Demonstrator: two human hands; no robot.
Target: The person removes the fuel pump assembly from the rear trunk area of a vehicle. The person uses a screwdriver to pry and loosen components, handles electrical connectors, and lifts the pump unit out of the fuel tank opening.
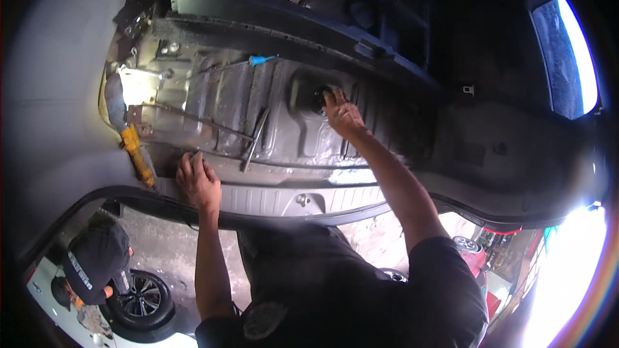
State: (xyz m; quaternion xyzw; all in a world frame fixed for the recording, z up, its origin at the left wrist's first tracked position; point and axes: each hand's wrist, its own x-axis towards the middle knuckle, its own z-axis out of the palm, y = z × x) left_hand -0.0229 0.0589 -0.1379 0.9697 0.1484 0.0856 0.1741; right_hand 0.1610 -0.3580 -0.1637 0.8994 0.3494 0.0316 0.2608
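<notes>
My right hand reaches to a recess in the bare metal floor of a car's luggage area. Its fingers are bent together over a small dark thing there, mostly hidden by the hand and shadow. My left hand rests on the floor's near edge, just behind the ribbed sill trim, with fingers apart and nothing visible in them. Between the hands lies a long T-handle wrench. Farther off is a screwdriver with a blue handle.
A lit work lamp with a yellow handle lies along the left side. At the far side stands a dark frame with a pale metal edge. Outside, lower left, another person crouches by a wheel.
</notes>
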